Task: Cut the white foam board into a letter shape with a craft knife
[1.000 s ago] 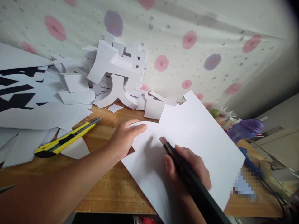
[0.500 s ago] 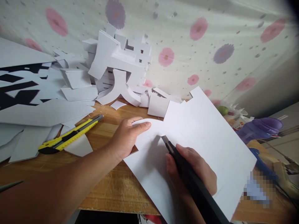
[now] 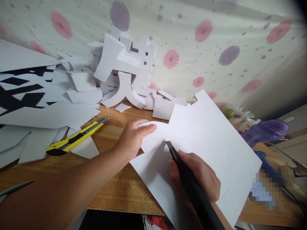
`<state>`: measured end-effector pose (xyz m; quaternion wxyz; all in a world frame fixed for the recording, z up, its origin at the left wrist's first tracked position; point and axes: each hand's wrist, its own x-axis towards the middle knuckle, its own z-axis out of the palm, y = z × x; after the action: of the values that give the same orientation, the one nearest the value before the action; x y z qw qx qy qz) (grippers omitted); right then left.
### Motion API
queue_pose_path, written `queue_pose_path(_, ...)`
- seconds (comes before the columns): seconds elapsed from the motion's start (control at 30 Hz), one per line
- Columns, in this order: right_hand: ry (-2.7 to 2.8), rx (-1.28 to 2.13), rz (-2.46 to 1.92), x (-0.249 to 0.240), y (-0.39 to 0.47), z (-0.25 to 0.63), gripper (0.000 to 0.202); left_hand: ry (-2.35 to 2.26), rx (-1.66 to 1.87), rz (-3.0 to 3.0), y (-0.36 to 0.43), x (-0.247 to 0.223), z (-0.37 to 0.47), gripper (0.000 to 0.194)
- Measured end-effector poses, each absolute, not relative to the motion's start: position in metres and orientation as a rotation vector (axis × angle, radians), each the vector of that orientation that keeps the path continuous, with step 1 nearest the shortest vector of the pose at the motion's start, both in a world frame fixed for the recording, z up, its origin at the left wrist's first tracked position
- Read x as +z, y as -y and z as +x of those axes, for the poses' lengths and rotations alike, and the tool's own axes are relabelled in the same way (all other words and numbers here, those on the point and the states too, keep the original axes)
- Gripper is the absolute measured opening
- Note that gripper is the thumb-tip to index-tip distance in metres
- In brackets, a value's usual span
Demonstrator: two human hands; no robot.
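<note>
A large white foam board [image 3: 206, 134] with notched edges lies at an angle on the table. My left hand [image 3: 133, 137] grips its curved left edge, thumb flat on top and the other fingers out of sight underneath. In my right hand [image 3: 199, 175] is a long black-handled cutter [image 3: 184, 169], its slim metal tip pointing at the board's face near a faint curved line. Whether the tip has gone into the board I cannot tell. Left of my left hand rests a yellow and black utility knife [image 3: 78, 137] with its blade out.
White cut pieces [image 3: 82, 81] are heaped at the back left, beside an assembled white model [image 3: 127, 64]. Sheets with black shapes [image 3: 28, 92] lie far left. A purple cup [image 3: 266, 132] and a green fruit [image 3: 228, 112] are on the right. A flowered curtain [image 3: 187, 41] hangs behind the wooden table [image 3: 115, 188].
The view has shifted slightly. The cutter's tip stays at about the same part of the board, and the faint curved line shows more clearly. Both hands keep their holds.
</note>
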<state>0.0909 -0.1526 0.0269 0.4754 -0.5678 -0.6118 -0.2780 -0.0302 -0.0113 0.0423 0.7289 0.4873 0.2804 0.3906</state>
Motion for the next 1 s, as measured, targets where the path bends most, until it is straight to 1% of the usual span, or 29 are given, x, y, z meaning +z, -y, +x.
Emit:
queue_pose_path(0.1,1.509,-0.676,-1.368,0.023,0.156,0.089,0.031,-0.647,0.873,1.092,0.010,0.039,-0.030,0.023)
queue_pose_path(0.33,1.513,-0.751,-1.285,0.007,0.164,0.091,0.030,-0.630,0.930,1.101,0.010,0.040,-0.027,0.021)
queue_pose_path(0.67,1.556,-0.541,-1.385,0.002,0.198,0.076,0.045,-0.656,0.984,1.110,0.009,0.039,-0.024,0.016)
queue_pose_path(0.83,1.616,-0.590,-1.343,-0.004,0.210,0.075,0.043,-0.636,0.996,1.114,0.009,0.039,-0.023,0.015)
queue_pose_path(1.0,1.633,-0.698,-1.348,-0.010,0.223,0.073,0.035,-0.617,1.023,1.102,0.009,0.041,-0.022,0.014)
